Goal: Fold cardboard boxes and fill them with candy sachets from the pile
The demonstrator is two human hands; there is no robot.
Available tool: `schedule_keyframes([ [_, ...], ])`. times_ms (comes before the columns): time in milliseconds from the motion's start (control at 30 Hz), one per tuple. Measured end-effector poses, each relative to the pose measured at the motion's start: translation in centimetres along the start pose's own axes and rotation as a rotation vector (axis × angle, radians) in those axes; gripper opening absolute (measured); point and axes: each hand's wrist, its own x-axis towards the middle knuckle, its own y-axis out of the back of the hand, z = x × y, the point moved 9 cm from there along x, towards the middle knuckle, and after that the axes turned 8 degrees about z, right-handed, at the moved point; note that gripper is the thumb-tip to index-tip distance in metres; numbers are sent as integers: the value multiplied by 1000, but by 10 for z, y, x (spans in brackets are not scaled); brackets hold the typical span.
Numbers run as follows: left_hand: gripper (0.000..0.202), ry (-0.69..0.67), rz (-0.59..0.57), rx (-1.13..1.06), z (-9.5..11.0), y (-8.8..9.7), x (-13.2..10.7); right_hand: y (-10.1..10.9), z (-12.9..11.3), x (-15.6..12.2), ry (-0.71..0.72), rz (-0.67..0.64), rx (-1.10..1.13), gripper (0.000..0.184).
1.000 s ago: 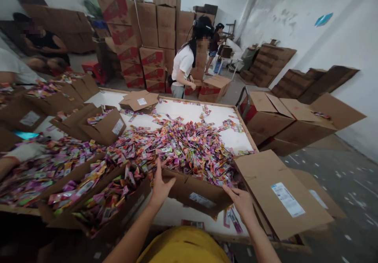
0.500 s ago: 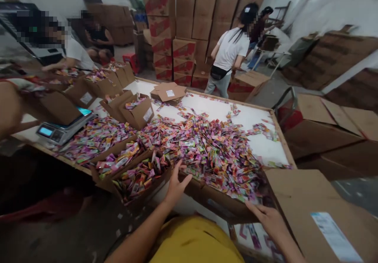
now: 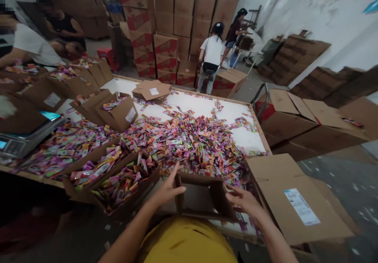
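Head view: two boxes (image 3: 136, 194) at left stand filled with packets (image 3: 124, 182); the open box (image 3: 221, 198) between your left hand (image 3: 165, 191) and right hand (image 3: 246, 204) looks unfilled — each grip wide.

Dim, soft light; lower left deeply shadowed; slight blur, edges stretched.

Head-worn camera, looking forward and down (wide view), near table (image 3: 256, 137)

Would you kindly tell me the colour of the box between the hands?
The box is brown; head view.
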Motion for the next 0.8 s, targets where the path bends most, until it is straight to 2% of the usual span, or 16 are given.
schedule_keyframes([
  [67,99,-2,51,45,-24,1,10,-24,11,5,-35,-74,-124,71],
  [100,94,-20,114,83,-37,2,15,-32,15,8,-53,-76,-205,73],
  [167,75,-63,249,166,-59,4,21,-37,15,15,-49,-35,-309,71],
  [233,61,-95,320,215,-72,4,21,-31,-3,14,68,12,-274,77],
  [300,58,-137,289,227,-74,0,19,-15,-32,1,275,46,-157,86],
  [367,59,-195,230,244,-67,-4,13,0,-60,-24,472,-15,-101,93],
  [433,61,-243,210,270,-56,-4,7,4,-75,-50,604,-139,-188,103],
  [500,56,-301,204,297,-45,-3,3,5,-78,-67,648,-191,-298,107],
  [567,45,-385,127,347,-33,-7,-1,6,-71,-71,603,-173,-311,99],
  [633,39,-420,-8,410,-23,-11,-2,-3,-63,-71,572,-187,-290,76],
  [733,39,-308,-241,520,-14,-16,-2,-17,-62,-67,601,-135,-292,40],
  [800,40,-258,-320,646,-6,-25,-1,-20,-65,-55,537,-8,-352,30],
])
